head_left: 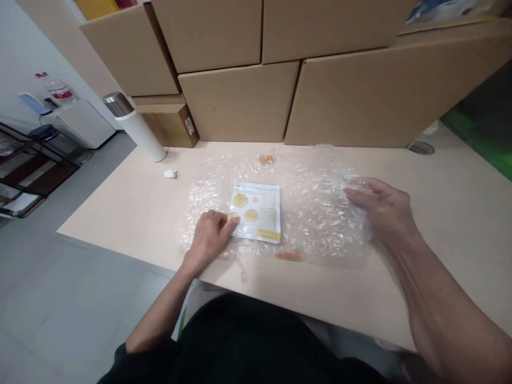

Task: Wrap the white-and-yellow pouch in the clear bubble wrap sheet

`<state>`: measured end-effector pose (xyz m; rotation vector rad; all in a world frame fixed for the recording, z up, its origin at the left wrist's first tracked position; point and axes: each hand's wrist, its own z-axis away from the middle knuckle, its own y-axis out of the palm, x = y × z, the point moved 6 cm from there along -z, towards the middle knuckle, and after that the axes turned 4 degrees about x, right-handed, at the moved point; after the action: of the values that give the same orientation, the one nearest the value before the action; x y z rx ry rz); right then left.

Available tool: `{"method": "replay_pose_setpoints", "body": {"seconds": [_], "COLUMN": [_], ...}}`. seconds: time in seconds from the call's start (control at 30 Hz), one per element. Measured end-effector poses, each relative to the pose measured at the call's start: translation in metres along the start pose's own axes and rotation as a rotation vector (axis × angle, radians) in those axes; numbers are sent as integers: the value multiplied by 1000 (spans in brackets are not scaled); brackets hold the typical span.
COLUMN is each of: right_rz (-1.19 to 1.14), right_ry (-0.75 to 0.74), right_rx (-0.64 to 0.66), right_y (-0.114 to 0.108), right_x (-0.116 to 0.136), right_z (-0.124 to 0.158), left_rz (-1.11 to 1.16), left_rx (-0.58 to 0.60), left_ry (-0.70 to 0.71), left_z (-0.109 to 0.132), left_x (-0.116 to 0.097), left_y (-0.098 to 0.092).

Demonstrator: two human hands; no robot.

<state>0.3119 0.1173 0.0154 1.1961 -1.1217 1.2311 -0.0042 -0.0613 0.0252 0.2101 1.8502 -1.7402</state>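
A flat white pouch (256, 212) with yellow round prints lies on a spread sheet of clear bubble wrap (316, 213) on the table. My left hand (211, 232) is at the pouch's lower left edge, thumb over the edge and fingers curled in; their tips are partly hidden. On the far side of the wrap, my right hand (384, 205) pinches its right edge between thumb and fingers and lifts it slightly. Orange marks show on the wrap at its back and front edges.
Cardboard boxes (240, 104) are stacked along the back of the table (120, 208). A white bottle with a metal cap (140, 130) stands at the back left, near a small crumpled white scrap (170, 174). A cable hole (422, 148) is at the back right.
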Motion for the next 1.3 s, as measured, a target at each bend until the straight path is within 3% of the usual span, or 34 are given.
{"method": "replay_pose_setpoints", "body": {"seconds": [0.13, 0.27, 0.43, 0.63, 0.73, 0.83, 0.9, 0.93, 1.03, 1.1, 1.17, 1.23, 1.3], "right_rz": [13, 58, 102, 176, 329, 646, 780, 780, 711, 738, 856, 1036, 1175], "right_ry": [64, 93, 141, 147, 13, -326, -575, -677, -905, -913, -840, -757, -731], "right_rx": [-19, -30, 5, 6, -28, -153, -127, -45, 407, 727, 952, 1052, 1022], "right_y": [-3, -7, -5, -6, -12, -10, 12, 30, 105, 159, 204, 233, 248], "right_x": [-7, -12, -14, -16, -8, 25, 50, 59, 65, 50, 27, 4, -6], "right_z": [-4, -8, -7, -7, -10, 2, 23, 36, 81, 107, 125, 134, 138], "left_rz": [202, 322, 205, 82, 41, 11, -11, -23, -59, -77, -98, -109, -95], "left_rx": [-19, -139, -217, -178, -161, -130, -121, -120, -118, -106, -94, -97, -116], "left_ry": [-105, -193, -366, -387, -383, -386, -379, -374, -365, -367, -370, -387, -420], "left_z": [-9, 7, 33, 38, 34, 33, 33, 34, 35, 36, 36, 37, 39], "left_x": [9, 41, 84, 94, 92, 92, 93, 93, 93, 92, 90, 89, 92], "left_y": [2, -15, -35, -36, -35, -34, -34, -34, -35, -35, -35, -37, -40]}}
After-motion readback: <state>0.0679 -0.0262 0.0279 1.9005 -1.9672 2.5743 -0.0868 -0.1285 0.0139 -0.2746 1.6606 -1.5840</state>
